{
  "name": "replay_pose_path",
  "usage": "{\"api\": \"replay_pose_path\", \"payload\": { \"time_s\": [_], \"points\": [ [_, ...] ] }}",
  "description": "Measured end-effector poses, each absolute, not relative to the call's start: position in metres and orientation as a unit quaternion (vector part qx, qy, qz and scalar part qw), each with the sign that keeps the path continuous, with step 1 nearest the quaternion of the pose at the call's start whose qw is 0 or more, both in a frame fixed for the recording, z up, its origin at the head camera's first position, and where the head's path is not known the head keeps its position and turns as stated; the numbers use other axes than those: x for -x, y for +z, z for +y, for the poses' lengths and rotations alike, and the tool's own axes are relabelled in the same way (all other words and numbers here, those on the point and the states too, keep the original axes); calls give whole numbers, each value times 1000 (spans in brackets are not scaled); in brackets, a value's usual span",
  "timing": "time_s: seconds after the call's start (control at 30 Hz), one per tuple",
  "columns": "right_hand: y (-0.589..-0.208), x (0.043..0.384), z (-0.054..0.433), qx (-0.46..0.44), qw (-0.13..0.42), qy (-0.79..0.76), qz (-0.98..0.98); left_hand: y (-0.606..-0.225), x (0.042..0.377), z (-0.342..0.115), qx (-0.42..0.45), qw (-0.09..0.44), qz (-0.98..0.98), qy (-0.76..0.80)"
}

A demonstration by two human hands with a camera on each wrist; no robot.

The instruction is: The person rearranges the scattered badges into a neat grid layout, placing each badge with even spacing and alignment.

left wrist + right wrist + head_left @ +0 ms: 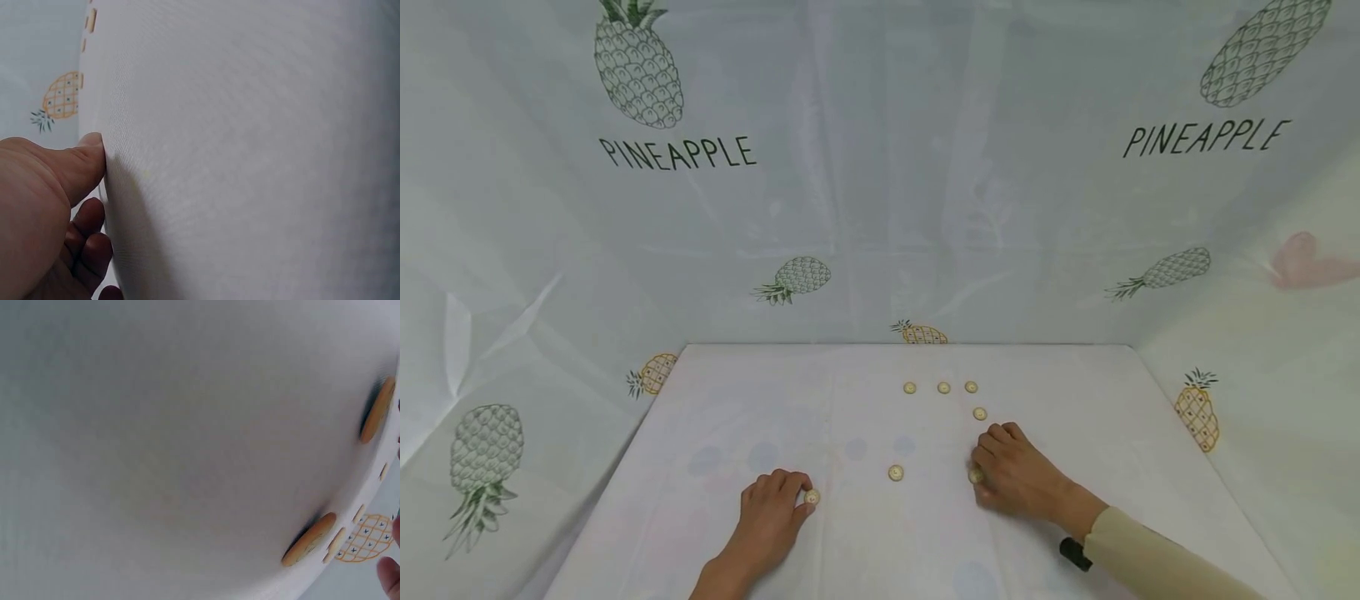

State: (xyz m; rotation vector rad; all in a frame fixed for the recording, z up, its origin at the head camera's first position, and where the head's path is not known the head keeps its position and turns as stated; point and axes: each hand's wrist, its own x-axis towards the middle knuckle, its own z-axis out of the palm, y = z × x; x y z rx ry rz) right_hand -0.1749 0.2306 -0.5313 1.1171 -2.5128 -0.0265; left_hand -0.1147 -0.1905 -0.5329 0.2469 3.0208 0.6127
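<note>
My left hand (771, 521) rests low on the table, with thumb and index finger pinching a small round wooden disc (812, 497) by its edge. In the left wrist view the thumb (87, 162) and curled fingers show, but the disc is hidden. To the right, my right hand (1011, 471) has its fingers curled around another wooden disc (976, 475), which sits between index finger and thumb, partly shaded. Between the hands lies a separate disc (896, 472). In the right wrist view, fingertips enter at the right edge beside a disc (378, 411).
Toward the back of the white-covered table (760, 375), three discs lie in a row, the middle one (943, 387) among them. Another disc (980, 413) lies just beyond the right hand. A black object (1075, 553) shows beside the right sleeve. Pineapple-printed sheeting (880, 208) surrounds the table.
</note>
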Motion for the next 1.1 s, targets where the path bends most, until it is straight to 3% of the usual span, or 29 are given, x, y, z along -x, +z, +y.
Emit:
{"api": "replay_pose_path", "payload": {
  "time_s": [1.1],
  "points": [
    [-525,231,240,-338,192,10,-921,-531,114,-192,-90,15,975,201]
  ]
}}
